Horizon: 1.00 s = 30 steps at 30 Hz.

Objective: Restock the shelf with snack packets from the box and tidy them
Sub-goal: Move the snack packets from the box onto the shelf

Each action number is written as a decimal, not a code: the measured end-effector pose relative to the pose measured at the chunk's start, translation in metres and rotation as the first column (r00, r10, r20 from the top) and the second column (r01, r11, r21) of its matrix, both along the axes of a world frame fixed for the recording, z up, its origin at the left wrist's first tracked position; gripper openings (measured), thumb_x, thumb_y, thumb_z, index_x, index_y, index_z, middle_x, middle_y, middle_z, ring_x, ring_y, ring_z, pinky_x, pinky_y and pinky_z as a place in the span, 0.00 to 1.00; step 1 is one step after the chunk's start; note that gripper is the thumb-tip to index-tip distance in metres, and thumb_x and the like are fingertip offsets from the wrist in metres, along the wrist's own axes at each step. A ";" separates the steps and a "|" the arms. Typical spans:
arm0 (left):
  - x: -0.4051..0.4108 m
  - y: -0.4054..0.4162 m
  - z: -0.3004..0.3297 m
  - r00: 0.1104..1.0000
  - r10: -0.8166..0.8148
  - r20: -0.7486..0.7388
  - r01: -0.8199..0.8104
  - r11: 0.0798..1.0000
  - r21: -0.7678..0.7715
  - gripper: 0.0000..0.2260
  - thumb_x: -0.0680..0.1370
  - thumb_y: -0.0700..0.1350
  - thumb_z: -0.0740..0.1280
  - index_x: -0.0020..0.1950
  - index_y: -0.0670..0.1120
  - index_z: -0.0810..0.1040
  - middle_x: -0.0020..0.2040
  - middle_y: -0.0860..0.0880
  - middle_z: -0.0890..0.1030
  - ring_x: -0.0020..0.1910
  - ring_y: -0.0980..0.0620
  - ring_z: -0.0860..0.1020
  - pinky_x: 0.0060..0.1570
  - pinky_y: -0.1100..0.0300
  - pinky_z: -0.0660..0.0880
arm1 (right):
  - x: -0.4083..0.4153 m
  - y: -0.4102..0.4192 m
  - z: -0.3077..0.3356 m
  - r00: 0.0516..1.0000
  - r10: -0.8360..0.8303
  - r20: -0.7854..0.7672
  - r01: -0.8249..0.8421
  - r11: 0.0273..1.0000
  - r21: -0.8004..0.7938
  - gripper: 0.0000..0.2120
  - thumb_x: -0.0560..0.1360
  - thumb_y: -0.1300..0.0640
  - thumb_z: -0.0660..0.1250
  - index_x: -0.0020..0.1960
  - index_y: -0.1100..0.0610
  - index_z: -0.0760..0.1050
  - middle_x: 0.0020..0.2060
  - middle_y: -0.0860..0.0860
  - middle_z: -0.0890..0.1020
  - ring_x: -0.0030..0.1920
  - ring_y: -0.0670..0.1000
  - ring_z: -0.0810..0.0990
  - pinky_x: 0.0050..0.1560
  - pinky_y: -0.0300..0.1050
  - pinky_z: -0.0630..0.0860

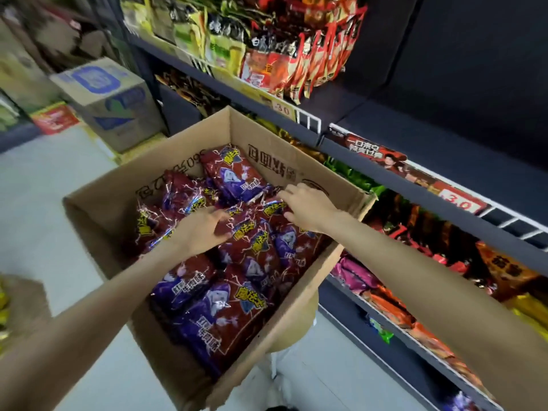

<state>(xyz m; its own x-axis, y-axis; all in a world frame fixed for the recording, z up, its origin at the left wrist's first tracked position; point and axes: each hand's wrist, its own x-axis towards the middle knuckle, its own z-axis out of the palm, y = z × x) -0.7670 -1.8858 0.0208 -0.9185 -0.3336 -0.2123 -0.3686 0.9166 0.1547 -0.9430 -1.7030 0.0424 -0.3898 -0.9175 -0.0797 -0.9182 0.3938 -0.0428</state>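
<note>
An open cardboard box [268, 157] sits in front of me, filled with several red and purple snack packets [225, 315]. Both my hands are inside it over the packets. My left hand [201, 232] rests on the pile near the box's middle, fingers curled and touching a packet's edge. My right hand [308, 207] reaches in from the right wall, fingers spread and touching the top packets. Neither hand clearly lifts a packet. The dark shelf unit [370, 161] stands right of the box, and its section beside the box's far corner is bare.
The upper shelf holds hanging snack bags [296, 54]. Lower shelves on the right carry mixed orange and pink packets [394, 304]. A sealed carton [109, 99] stands on the pale floor at the far left. A price tag strip [462, 204] runs along the shelf edge.
</note>
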 end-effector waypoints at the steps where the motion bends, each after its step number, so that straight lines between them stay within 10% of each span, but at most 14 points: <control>1: -0.004 -0.002 -0.007 1.000 -0.001 0.027 0.001 1.000 -0.007 0.24 0.76 0.58 0.65 0.67 0.47 0.70 0.64 0.46 0.73 0.63 0.47 0.71 0.60 0.52 0.72 | -0.003 -0.014 -0.009 1.000 -0.019 -0.006 0.019 0.999 0.032 0.23 0.78 0.54 0.64 0.71 0.55 0.64 0.66 0.55 0.70 0.65 0.57 0.68 0.61 0.53 0.72; 13: -0.039 0.019 -0.060 0.964 -0.194 0.184 0.234 0.944 -0.231 0.34 0.72 0.67 0.63 0.70 0.45 0.67 0.66 0.45 0.69 0.66 0.45 0.66 0.64 0.52 0.65 | -0.021 -0.072 -0.066 0.994 -0.099 -0.037 0.106 0.950 0.295 0.23 0.77 0.56 0.66 0.69 0.55 0.63 0.60 0.56 0.75 0.60 0.58 0.75 0.51 0.52 0.73; 24: -0.036 0.020 -0.026 1.000 -0.007 -0.024 0.009 0.995 0.102 0.19 0.79 0.49 0.64 0.65 0.44 0.63 0.39 0.48 0.75 0.42 0.43 0.79 0.41 0.51 0.74 | -0.025 -0.026 0.003 0.954 -0.257 0.156 0.282 0.943 -0.174 0.09 0.80 0.56 0.61 0.58 0.57 0.68 0.51 0.59 0.80 0.51 0.63 0.79 0.45 0.52 0.74; 30: -0.011 0.012 0.032 0.889 0.188 -0.417 -0.173 0.982 0.075 0.15 0.78 0.51 0.65 0.62 0.47 0.71 0.43 0.45 0.82 0.40 0.43 0.80 0.39 0.54 0.73 | -0.016 0.030 0.060 0.737 -0.186 0.649 0.586 0.655 -0.478 0.07 0.79 0.55 0.63 0.54 0.56 0.68 0.42 0.49 0.78 0.39 0.47 0.82 0.41 0.55 0.81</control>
<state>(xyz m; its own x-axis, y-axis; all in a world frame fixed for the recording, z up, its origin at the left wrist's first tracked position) -0.7784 -1.8739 0.0525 -0.8490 -0.5018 0.1655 -0.4210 0.8317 0.3621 -0.9586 -1.6729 0.1025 -0.7980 -0.5866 0.1383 -0.4320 0.3968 -0.8099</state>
